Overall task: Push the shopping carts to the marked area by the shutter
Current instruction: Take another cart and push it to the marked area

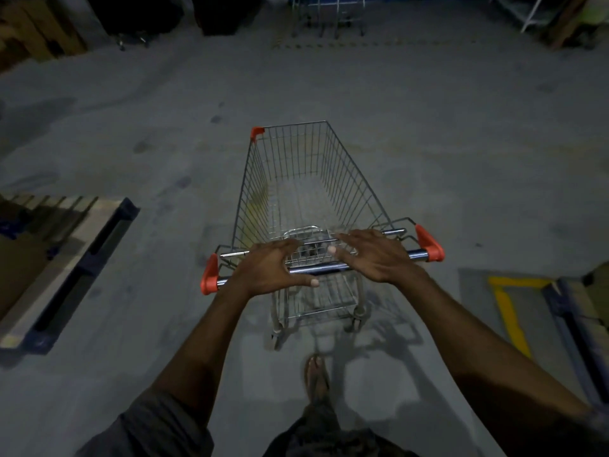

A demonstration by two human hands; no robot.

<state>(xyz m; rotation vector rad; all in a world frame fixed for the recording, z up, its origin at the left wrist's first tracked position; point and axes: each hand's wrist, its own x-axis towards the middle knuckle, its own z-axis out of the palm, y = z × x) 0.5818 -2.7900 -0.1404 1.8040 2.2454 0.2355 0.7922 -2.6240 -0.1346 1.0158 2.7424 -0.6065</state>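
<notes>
The empty wire cart (296, 179) stands mid-floor. It is probably light, stiff and free-rolling. Push at the handle bar (329, 267), where the left hand (273, 268) and right hand (372, 255) rest, fingers (354, 242) spread.

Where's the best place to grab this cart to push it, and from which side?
Take the chrome handle at the cart's near end, coming from behind, with a wide grip between the orange caps. It is round and runs crosswise, and the cart narrows away forward, so a push there should roll it straight.
</notes>
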